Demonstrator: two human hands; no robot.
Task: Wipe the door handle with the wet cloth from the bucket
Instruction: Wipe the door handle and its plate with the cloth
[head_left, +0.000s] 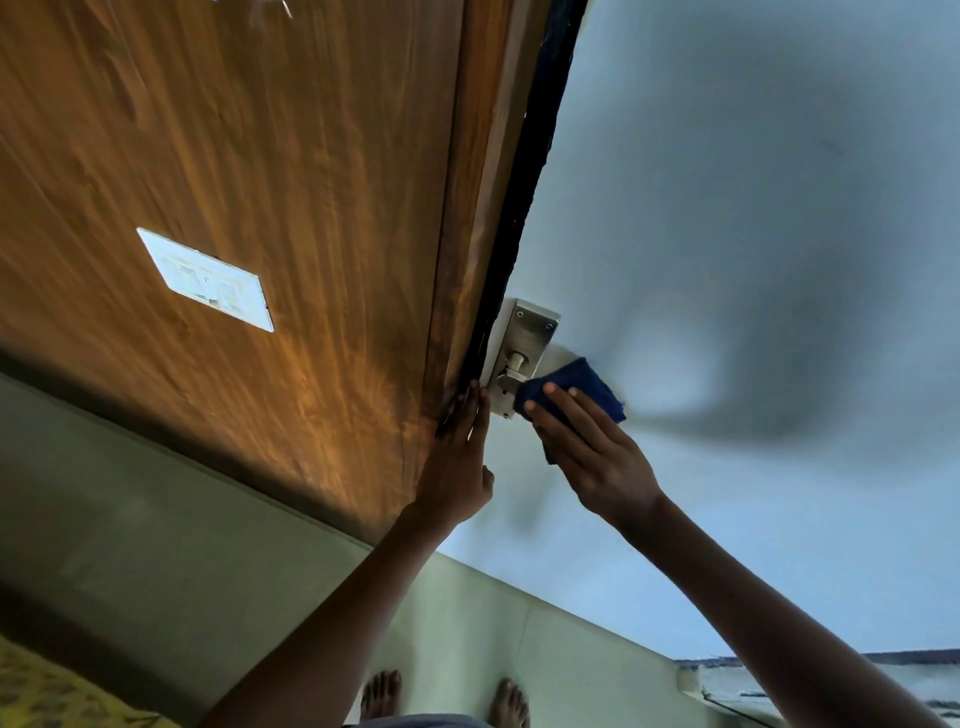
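Note:
A metal door handle (511, 370) on a steel backplate (530, 332) sits near the edge of a pale door (727, 260). My right hand (587, 452) presses a dark blue cloth (582, 387) over the lever, which hides most of it. My left hand (457, 457) lies flat with its fingers straight against the door's black edge (524, 208), just left of the handle. No bucket is in view.
A wood-grain wall panel (260, 182) with a white switch plate (208, 280) fills the left. Pale floor tiles (208, 545) run below, with my bare feet (441, 699) near the bottom edge. A yellow patterned fabric (41, 696) shows bottom left.

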